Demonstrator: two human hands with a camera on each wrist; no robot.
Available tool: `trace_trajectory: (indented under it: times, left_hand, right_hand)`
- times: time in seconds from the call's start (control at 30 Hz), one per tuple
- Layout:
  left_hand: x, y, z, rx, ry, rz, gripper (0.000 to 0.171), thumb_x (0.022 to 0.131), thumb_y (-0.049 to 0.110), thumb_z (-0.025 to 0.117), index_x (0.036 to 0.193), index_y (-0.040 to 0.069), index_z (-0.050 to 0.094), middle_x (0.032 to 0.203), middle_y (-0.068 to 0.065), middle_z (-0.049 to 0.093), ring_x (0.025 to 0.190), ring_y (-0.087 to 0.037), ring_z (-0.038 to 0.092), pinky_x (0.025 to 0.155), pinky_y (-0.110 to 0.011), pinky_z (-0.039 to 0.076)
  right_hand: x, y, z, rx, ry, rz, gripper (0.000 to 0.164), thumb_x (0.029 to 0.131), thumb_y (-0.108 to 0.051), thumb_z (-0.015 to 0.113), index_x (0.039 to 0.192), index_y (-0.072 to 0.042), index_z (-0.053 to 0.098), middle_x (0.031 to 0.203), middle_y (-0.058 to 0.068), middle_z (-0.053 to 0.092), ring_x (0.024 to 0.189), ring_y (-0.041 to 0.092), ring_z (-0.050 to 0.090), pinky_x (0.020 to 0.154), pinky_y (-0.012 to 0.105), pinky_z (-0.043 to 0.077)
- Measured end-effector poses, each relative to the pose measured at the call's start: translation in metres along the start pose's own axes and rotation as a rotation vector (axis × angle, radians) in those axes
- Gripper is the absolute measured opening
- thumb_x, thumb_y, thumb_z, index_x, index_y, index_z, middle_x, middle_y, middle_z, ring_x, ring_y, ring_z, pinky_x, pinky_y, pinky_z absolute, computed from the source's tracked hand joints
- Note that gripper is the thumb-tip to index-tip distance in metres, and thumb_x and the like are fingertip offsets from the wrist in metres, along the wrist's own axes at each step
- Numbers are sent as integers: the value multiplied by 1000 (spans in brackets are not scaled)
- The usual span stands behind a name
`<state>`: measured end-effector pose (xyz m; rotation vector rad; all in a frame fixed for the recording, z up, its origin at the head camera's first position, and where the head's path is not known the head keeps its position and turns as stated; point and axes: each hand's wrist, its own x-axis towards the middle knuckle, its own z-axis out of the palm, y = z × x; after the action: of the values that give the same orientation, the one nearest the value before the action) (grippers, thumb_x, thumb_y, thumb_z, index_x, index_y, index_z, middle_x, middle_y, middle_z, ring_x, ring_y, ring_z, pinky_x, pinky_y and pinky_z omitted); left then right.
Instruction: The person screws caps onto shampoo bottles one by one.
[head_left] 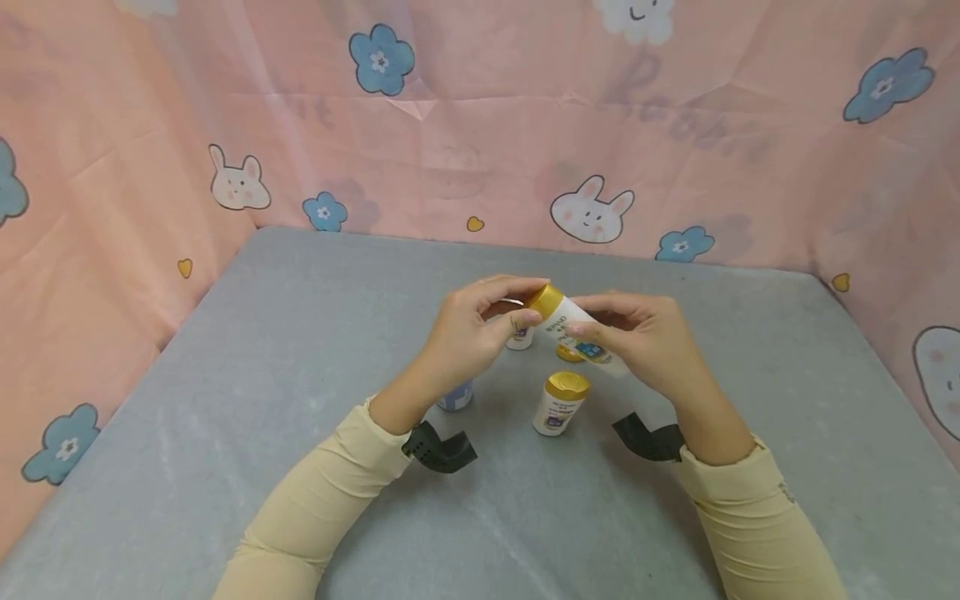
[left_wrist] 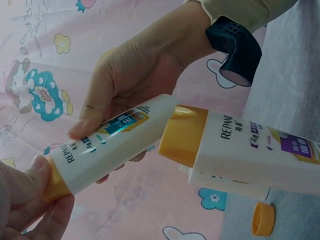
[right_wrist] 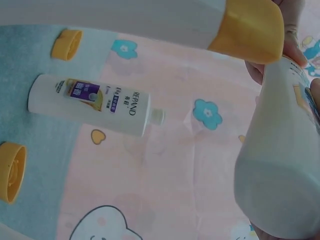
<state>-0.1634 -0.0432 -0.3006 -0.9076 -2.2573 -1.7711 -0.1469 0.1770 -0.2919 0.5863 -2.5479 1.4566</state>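
Tilted above the table is a white plastic toiletry bottle [head_left: 573, 327] with a blue label and a gold cap [head_left: 545, 301]. My left hand [head_left: 483, 325] pinches that cap between thumb and fingers. My right hand [head_left: 648, 337] grips the bottle's body, thumb across the front. In the left wrist view the cap sits on the bottle's end; whether it is fastened cannot be told. Just below the hands stands a second white bottle [head_left: 560, 406], gold-capped with a purple label. Behind them, partly hidden, is an uncapped white bottle [right_wrist: 92, 104] with a bare neck.
Loose gold caps lie on the grey table; one [right_wrist: 66, 45] is near the uncapped bottle, another [right_wrist: 12, 172] farther off. A blue-and-white object [head_left: 456, 396] is partly hidden by the left forearm. Pink printed cloth [head_left: 450, 150] hangs around the table's back and sides.
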Motion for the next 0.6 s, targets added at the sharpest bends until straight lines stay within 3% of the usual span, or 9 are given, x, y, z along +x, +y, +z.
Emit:
trace_trajectory:
  times: [0.1,0.4,0.6]
  left_hand:
    - [1,-1,0,-2,-7,15,34,90,4,70,123,-2,67,120,-14,70,114,-22,65,96,-21,55]
    - [1,1,-3,-45,-23,82,32,90,0,69,122,-6,66,120,-18,69,112,-25,65,97,-24,55]
    - [1,2,0,-141,1,24,33,90,-1,69,123,-6,66,122,-19,68,112,-26,65,92,-27,58]
  right_hand:
    - [0,-1,-1,15,-6,3,21,89,-10,74,108,-1,76,89,-26,70,75,3,70,67,19,59]
    - [2,-2,-4,111,-51,38,26,90,-12,74,108,5,74,88,-12,76,74,8,72,66,25,60]
    - [1,-2,-3,183,-15,37,20,91,-5,71,108,3,74,89,-17,75,78,7,73,69,23,61]
